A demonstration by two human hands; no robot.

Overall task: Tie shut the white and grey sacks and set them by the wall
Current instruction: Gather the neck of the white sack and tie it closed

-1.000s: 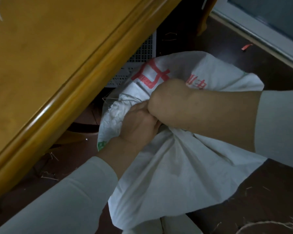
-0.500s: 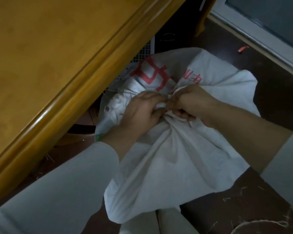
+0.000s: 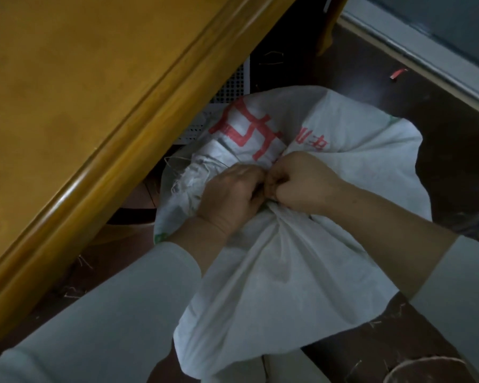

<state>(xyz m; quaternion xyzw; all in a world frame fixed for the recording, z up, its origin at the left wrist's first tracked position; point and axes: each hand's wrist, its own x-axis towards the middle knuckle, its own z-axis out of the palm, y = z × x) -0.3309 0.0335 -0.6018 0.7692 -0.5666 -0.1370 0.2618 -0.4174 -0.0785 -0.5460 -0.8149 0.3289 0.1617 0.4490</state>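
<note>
A full white woven sack (image 3: pixel 274 286) with red printed characters stands on the dark floor in front of me. Its mouth is gathered into a bunch at the middle of the view, with the frayed top edge splayed to the left. My left hand (image 3: pixel 230 197) grips the bunched neck from the left. My right hand (image 3: pixel 299 183) is curled tight against it from the right, fingertips pinching at the neck. What the fingers pinch is hidden between the two hands. No grey sack is in view.
A yellow wooden table (image 3: pixel 80 120) overhangs the left side, its rounded edge close to the sack. A white perforated panel (image 3: pixel 233 87) stands under it. A light wall skirting (image 3: pixel 426 64) runs along the upper right. Loose twine (image 3: pixel 426 366) lies at the lower right.
My right hand has drawn back off my left hand and now sits beside it at the neck. The view has shifted a little, showing more of the sack's red print.
</note>
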